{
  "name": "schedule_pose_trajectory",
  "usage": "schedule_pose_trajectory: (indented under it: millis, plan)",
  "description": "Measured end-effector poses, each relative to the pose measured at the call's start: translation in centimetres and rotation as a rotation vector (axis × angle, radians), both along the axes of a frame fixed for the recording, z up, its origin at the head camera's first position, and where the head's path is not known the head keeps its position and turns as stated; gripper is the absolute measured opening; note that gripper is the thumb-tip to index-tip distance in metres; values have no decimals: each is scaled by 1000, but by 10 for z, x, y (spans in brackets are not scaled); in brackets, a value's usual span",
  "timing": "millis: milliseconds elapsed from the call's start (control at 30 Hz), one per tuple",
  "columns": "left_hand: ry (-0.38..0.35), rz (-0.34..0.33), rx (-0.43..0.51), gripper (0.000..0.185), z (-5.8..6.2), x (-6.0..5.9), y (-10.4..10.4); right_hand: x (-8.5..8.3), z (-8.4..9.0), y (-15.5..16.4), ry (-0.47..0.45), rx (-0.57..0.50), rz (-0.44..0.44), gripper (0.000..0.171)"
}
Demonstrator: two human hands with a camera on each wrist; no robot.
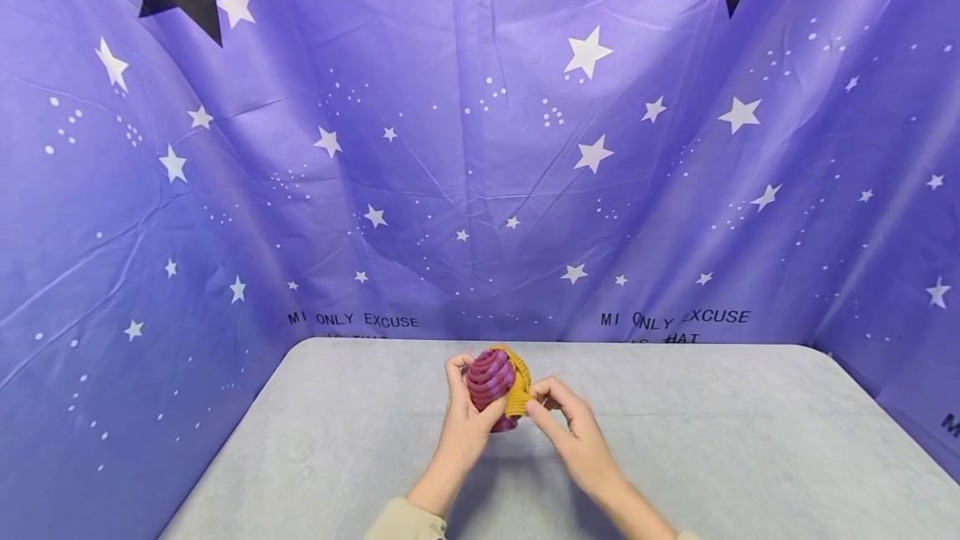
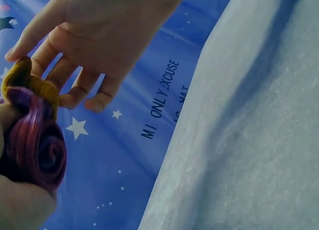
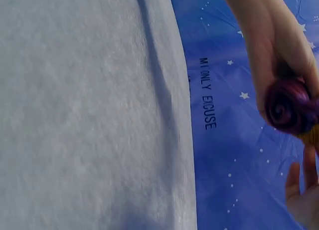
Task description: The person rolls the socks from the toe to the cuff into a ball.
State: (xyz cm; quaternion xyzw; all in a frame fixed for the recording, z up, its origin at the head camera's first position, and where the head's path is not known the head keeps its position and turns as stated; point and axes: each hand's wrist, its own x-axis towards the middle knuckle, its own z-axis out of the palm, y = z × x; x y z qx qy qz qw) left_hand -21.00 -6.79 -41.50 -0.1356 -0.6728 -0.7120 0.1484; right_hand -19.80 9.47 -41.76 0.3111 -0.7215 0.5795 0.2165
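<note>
A rolled-up knit piece [image 1: 489, 377], ribbed in maroon and purple, is gripped by my left hand [image 1: 467, 427] above the table. Its coiled end shows as a spiral in the left wrist view. A mustard ribbed knit part [image 1: 519, 400] wraps over its right side. With thumb and fingertips, my right hand [image 1: 573, 432] pinches the edge of that mustard part. In the left wrist view the right hand's [image 2: 99, 40] other fingers spread below the mustard knit. The right wrist view has the left hand [image 3: 271, 45] around the spiral roll [image 3: 284, 108].
A grey table [image 1: 337, 440] with rounded far corners lies under both hands, with their shadows on it. Behind it and at both sides hangs a purple-blue cloth [image 1: 465, 173] printed with white stars, black stars and lettering.
</note>
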Motion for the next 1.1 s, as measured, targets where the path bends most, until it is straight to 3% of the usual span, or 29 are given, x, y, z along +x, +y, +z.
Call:
schedule_pose_trajectory:
  millis: [200, 300, 467, 667, 867, 967, 1100]
  plan:
    - [-36, 8, 47, 55, 5, 3, 8, 1, 0, -8, -21, -31, -94, 14]
    - [-81, -40, 29, 59, 8, 8, 7, -1, 2, -7, -50, -42, -143, 14]
    - [-96, -140, -39, 67, 10, 11, 4, -3, 1, -2, -78, -26, -199, 17]
    - [-53, -43, -46, 68, 7, 7, 8, -3, -3, -2, -58, -18, -167, 16]
    - [-32, 80, -26, 66, 5, 1, 13, 3, -5, -6, 59, -6, -125, 14]
    - [-20, 124, 10, 64, 4, 0, 15, 6, -8, -10, 132, 24, -146, 15]
    - [-23, 125, 40, 63, 4, 2, 19, 6, -11, -14, 180, 54, -233, 21]
